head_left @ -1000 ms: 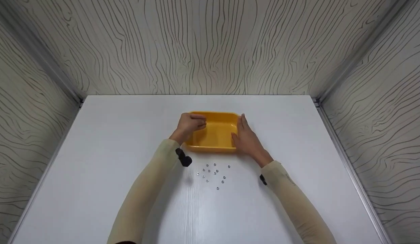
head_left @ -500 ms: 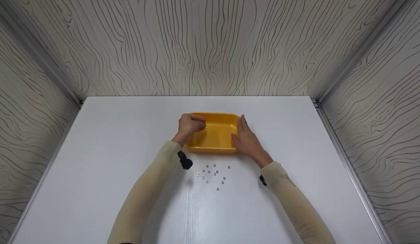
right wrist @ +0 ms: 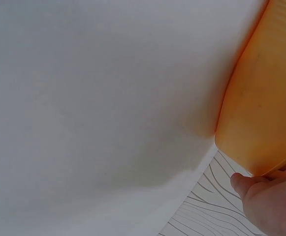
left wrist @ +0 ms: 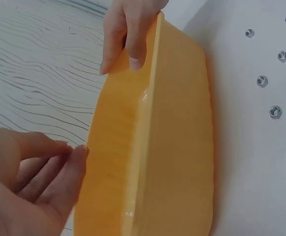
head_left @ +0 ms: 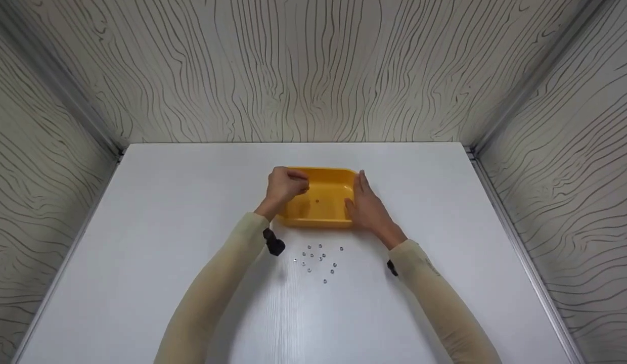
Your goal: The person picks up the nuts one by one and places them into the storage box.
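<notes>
The left hand, thumb and fingertips together, is held over a yellow rectangular plastic tray, gripped at its right side by the right hand. One small dark piece is seen inside; silvery metal nuts are scattered in front on the white counter.

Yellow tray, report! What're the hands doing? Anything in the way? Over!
Left hand over yellow tray, fingertips together. Right hand grips its right side. Dark speck against its floor, maybe a nut. Loose nuts nearby, none blocking.

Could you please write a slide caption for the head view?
Left grip over a yellow tray, right grip holding its end, metal nuts scattered on the white table.
</notes>
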### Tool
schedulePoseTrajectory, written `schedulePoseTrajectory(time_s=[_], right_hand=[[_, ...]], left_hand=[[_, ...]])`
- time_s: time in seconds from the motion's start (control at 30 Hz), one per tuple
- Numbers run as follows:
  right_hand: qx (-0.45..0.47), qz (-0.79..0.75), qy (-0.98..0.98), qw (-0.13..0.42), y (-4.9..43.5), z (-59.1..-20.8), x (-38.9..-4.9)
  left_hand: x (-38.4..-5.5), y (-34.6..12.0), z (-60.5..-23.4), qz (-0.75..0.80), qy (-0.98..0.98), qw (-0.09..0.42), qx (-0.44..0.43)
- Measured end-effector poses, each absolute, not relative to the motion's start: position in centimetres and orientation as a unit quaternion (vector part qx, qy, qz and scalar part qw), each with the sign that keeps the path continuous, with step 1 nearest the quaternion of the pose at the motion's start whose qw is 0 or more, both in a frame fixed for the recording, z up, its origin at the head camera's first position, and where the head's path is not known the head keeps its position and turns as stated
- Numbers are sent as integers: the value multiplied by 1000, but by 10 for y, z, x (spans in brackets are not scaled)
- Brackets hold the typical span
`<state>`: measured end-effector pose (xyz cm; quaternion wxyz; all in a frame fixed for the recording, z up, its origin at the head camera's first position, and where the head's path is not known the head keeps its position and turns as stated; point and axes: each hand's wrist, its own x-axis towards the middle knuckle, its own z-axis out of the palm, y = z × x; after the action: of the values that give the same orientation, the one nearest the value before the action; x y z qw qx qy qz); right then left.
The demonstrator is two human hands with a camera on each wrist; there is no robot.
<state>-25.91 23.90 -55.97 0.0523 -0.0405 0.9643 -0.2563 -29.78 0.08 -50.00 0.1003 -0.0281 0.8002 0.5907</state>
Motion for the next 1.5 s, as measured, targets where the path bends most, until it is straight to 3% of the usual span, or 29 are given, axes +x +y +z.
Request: schedulePoseTrajectory(time_s=[0.37, 0.63, 1.3, 1.5], right_hand=[[-41, -266, 962, 47, 241, -558, -261], [-41, -266, 962, 51, 240, -560, -260], [-34, -267, 961, 57, 235, -560, -262], [-30, -263, 963, 58, 236, -560, -260]], left_hand=[[-279, -4, -491, 503, 861, 16, 73], [-258, -5, -491, 471, 874, -9, 120], [-204, -20, -496, 360, 907, 13, 218], [-195, -25, -507, 308, 906, 7, 289]])
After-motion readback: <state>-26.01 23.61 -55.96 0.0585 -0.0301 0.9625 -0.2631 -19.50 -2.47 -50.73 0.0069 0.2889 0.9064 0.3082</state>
